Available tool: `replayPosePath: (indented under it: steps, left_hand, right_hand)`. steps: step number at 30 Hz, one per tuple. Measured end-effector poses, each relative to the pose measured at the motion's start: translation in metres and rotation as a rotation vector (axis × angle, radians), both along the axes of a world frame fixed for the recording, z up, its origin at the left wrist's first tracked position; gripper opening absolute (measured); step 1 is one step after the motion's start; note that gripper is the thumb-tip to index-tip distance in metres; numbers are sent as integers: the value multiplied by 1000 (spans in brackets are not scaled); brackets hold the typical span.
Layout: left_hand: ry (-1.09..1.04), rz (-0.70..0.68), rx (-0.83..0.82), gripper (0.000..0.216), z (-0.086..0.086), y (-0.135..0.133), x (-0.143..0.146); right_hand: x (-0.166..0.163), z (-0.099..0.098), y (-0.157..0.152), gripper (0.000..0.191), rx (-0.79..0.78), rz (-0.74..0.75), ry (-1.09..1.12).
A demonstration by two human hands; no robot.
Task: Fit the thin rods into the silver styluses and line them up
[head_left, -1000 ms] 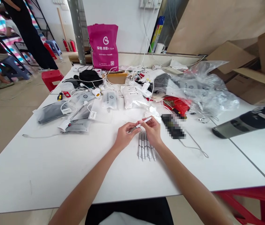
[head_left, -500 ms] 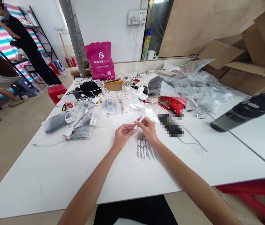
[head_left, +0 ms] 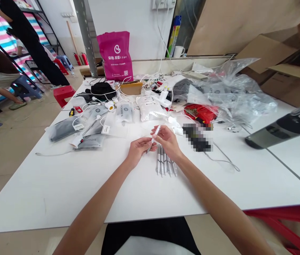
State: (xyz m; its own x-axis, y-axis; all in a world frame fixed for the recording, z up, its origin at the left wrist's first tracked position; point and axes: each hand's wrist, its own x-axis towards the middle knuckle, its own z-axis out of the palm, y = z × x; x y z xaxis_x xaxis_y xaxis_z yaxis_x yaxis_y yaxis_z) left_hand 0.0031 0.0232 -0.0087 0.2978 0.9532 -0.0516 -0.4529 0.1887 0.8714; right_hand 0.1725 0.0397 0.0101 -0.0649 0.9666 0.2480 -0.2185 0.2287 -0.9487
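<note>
Over the white table, my left hand (head_left: 138, 150) and my right hand (head_left: 168, 141) meet on one slim white pen (head_left: 155, 134) with a grey lower end. The fingers of my left hand pinch it near that grey end, and my right hand's fingers close round its white upper part. It slants up and to the right. Just below my right hand lies a row of several similar white and grey pens (head_left: 162, 164) side by side, their far ends partly hidden by that hand.
Packed grey pouches (head_left: 65, 128), cables and a white packet (head_left: 151, 108) fill the table's back. A magenta bag (head_left: 115, 56) stands behind them. At right are a dark bottle (head_left: 280, 127), plastic wrap (head_left: 245, 95) and cardboard boxes (head_left: 285, 85). Two people are at far left.
The pen now stands more upright, with its grey end showing below my left fingers. My view has tilted slightly downward. The pens in the row lie as before.
</note>
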Motion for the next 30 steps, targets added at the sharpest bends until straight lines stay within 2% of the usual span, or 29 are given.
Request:
replayPosePath:
  steps: [4, 8, 10, 15, 19, 22, 27, 30]
  left_hand:
    - [-30, -40, -29, 41, 1, 0, -3]
    - [-72, -75, -37, 42, -1, 2, -7]
    - [-71, -82, -35, 44, -2, 2, -7]
    - [-49, -98, -32, 41, -1, 0, -4]
    - [-91, -99, -45, 39, 0, 0, -5]
    - [-104, -100, -60, 39, -1, 1, -6]
    - [-86, -121, -61, 40, 1, -1, -5]
    - [-86, -143, -62, 38, 1, -2, -5]
  right_hand:
    - [-2, -1, -1, 48, -30, -60, -12]
    - [1, 2, -1, 60, -96, 69, 81]
    - [0, 2, -1, 57, -73, 77, 73]
    - [-2, 1, -3, 46, -15, -38, -42]
    - [0, 5, -4, 60, -89, 80, 60]
    - [-1, 6, -5, 51, -80, 146, 88]
    - [-2, 3, -5, 42, 6, -5, -6]
    - [1, 5, -3, 51, -48, 38, 50]
